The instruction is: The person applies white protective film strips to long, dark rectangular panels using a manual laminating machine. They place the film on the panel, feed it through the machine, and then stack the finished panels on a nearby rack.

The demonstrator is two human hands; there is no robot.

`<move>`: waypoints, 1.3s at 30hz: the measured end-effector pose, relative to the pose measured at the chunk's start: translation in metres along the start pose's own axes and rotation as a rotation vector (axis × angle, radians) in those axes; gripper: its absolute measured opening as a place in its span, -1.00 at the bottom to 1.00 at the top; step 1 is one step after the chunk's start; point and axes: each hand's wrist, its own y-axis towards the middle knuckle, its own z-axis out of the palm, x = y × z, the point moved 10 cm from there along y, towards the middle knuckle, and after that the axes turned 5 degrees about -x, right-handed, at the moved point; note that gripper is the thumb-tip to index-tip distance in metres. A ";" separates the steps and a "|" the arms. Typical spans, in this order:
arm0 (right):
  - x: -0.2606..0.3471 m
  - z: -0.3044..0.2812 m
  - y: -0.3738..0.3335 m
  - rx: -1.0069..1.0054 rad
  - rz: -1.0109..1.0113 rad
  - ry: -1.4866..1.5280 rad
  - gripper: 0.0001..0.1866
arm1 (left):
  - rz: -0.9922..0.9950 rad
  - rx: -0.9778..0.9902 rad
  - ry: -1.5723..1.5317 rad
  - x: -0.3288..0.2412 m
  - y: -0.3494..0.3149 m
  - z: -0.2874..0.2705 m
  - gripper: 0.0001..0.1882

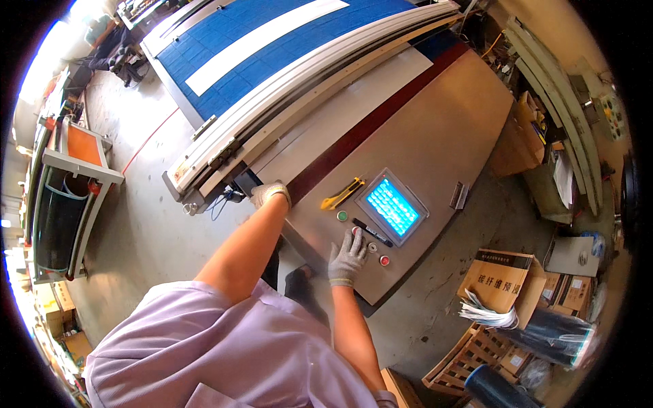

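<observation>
My right hand (347,258), in a pale knit glove, lies on the control end of a machine table (435,129). Its fingers are spread, and a fingertip touches a red button (356,232) beside a black marker (373,232). Close by are a grey knob (372,248), another red button (385,260) and a green button (342,215). A lit touch screen (392,205) and a yellow utility knife (342,194) lie farther up. My left hand (271,195), gloved too, rests at the table's left corner next to a small black box (246,180); its fingers are partly hidden.
A long white gantry beam (299,88) spans the machine, with a white strip (265,44) on the blue bed (235,30) behind it. An open carton (500,282) and a wooden pallet (459,364) stand at right. A roll stand (75,177) is at left; a person (112,44) sits far left.
</observation>
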 end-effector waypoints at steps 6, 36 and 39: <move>-0.006 0.014 -0.005 0.018 0.021 -0.034 -0.39 | -0.001 -0.249 -0.065 0.000 -0.003 -0.008 -0.35; 0.023 -0.478 0.263 -0.623 -0.042 1.307 -0.72 | 1.609 0.122 -0.412 -0.155 -0.194 -0.144 0.22; 0.022 -0.527 0.234 -0.555 -0.180 1.349 -0.73 | 1.608 0.022 -0.480 -0.155 -0.177 -0.140 0.27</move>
